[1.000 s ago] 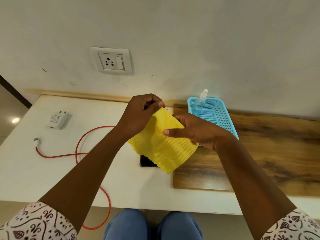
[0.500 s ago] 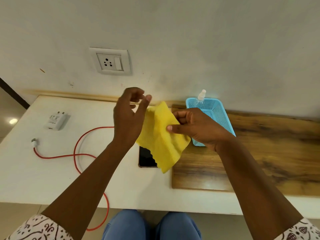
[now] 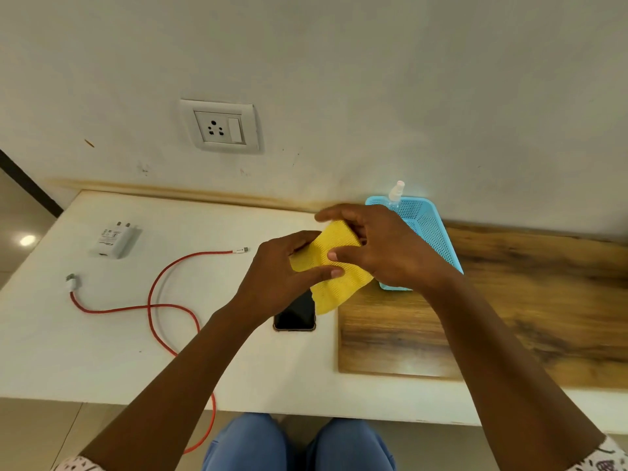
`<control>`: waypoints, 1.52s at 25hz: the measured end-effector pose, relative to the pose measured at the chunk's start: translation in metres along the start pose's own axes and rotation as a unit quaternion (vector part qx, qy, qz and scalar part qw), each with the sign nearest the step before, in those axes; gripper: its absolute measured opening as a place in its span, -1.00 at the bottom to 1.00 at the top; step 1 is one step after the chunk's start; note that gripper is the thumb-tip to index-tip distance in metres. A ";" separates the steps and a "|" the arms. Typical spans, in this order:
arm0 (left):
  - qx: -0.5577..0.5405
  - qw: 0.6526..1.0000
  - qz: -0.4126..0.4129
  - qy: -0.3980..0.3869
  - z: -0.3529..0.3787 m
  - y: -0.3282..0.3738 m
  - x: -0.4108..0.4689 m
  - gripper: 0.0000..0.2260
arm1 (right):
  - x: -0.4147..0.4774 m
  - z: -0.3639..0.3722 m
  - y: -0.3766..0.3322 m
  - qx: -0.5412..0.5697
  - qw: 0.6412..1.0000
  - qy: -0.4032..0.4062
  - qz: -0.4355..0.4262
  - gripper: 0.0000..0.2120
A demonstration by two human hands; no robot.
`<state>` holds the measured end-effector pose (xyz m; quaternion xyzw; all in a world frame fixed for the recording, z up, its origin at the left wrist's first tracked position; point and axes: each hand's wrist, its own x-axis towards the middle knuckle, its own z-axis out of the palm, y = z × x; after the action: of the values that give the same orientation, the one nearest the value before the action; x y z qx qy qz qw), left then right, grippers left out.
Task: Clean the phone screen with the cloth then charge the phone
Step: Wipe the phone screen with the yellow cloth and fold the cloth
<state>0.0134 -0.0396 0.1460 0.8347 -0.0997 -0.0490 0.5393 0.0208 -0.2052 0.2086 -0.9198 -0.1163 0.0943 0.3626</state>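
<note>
Both hands gather a yellow cloth (image 3: 334, 266) above the phone (image 3: 295, 314).
Left hand (image 3: 282, 280) and right hand (image 3: 380, 246) pinch the textured, crumpled fabric; dark-screened phone lies on the white table (image 3: 102, 351), beside a wooden board (image 3: 509, 317).

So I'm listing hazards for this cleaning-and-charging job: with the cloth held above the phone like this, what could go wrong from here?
1. The red cable hangs off the table's front edge near the knees; a snag could drag it off.
2. The phone lies loose on the table, so wiping with the yellow cloth might slide it.
3. The charger is unplugged from the socket and cable, so charging needs extra steps.
</note>
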 end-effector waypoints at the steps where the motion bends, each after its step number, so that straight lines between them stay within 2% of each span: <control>1: 0.006 1.000 0.001 0.003 -0.001 -0.001 0.000 -0.58 | 0.000 0.000 0.000 -0.032 0.999 0.013 -0.005 -0.55; 4: 0.005 1.000 0.019 0.004 -0.002 -0.005 0.002 -0.80 | 0.001 0.002 0.003 -0.135 0.988 0.064 -0.040 -0.75; 6: -0.006 1.000 0.025 0.000 -0.005 -0.009 0.003 -0.78 | 0.003 0.006 0.009 -0.147 0.984 0.089 -0.055 -0.83; 9: -0.020 0.997 0.038 0.070 -0.005 -0.024 0.005 -0.79 | 0.008 0.011 0.022 -0.029 0.997 0.074 -0.023 -0.85; 12: 0.009 0.984 -0.021 0.176 -0.002 -0.057 0.001 -0.76 | 0.018 0.016 0.037 0.075 0.988 0.099 0.094 -0.90; 13: 0.038 0.983 -0.059 0.171 0.000 -0.073 -0.003 -0.71 | 0.024 0.019 0.042 0.091 0.979 0.126 0.131 -0.84; 15: 0.104 0.981 -0.129 0.101 0.008 -0.104 -0.012 -0.53 | 0.037 0.027 0.047 0.073 0.965 0.197 0.159 -0.76; 17: 0.179 0.973 -0.147 0.012 0.019 -0.130 -0.021 -0.32 | 0.049 0.040 0.050 -0.046 0.960 0.236 0.141 -0.70; 19: 0.259 0.957 -0.127 -0.042 0.032 -0.150 -0.028 -0.15 | 0.060 0.066 0.054 -0.235 0.952 0.161 0.111 -0.61; 21: 0.324 0.940 -0.093 -0.042 0.044 -0.162 -0.035 -0.09 | 0.067 0.097 0.060 -0.314 0.942 0.062 0.097 -0.57; 24: 0.389 0.920 -0.051 -0.011 0.049 -0.171 -0.043 -0.10 | 0.076 0.137 0.075 -0.253 0.962 0.018 0.101 -0.61; 27: 0.406 0.914 -0.024 0.017 0.052 -0.174 -0.046 -0.16 | 0.083 0.159 0.092 -0.218 0.972 0.048 0.077 -0.67; 30: 0.413 0.910 -0.022 0.025 0.054 -0.172 -0.045 -0.20 | 0.084 0.168 0.100 -0.213 0.971 0.076 0.077 -0.59; 33: 0.424 0.905 -0.017 0.021 0.053 -0.172 -0.045 -0.22 | 0.086 0.166 0.100 -0.192 0.979 0.033 0.065 -0.58; 38: 0.425 0.904 -0.029 0.017 0.054 -0.171 -0.045 -0.23 | 0.093 0.131 0.098 -0.208 0.975 0.022 0.081 -0.70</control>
<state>-0.0214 -0.0091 -0.0333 0.9881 -0.0774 -0.0037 0.1328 0.0897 -0.1641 0.0391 -0.9833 -0.0502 0.0770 0.1571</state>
